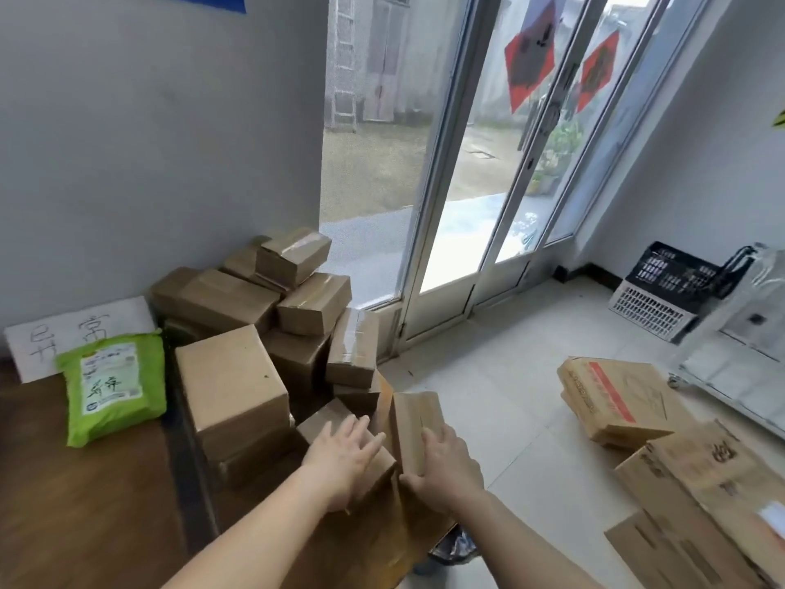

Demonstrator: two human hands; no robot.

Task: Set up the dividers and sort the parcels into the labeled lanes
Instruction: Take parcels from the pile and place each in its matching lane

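Note:
A heap of brown cardboard parcels (272,316) is stacked against the wall at the right end of a wooden table (76,503). My right hand (446,465) grips a small upright brown box (414,423) at the table's right edge. Flat on a low box (327,418) just left of it rests my left hand (344,457), fingers straight. A green mailer bag (114,386) lies on the table to the left, partly over a white handwritten label sheet (63,329). A dark divider strip (187,469) runs along the table between the green bag and the boxes.
Larger cartons (611,401) and flattened cardboard (701,503) lie on the tiled floor at right. Black and white crates (662,291) lean by the far wall, beside a white cart (739,354). Glass doors (467,163) stand behind the heap.

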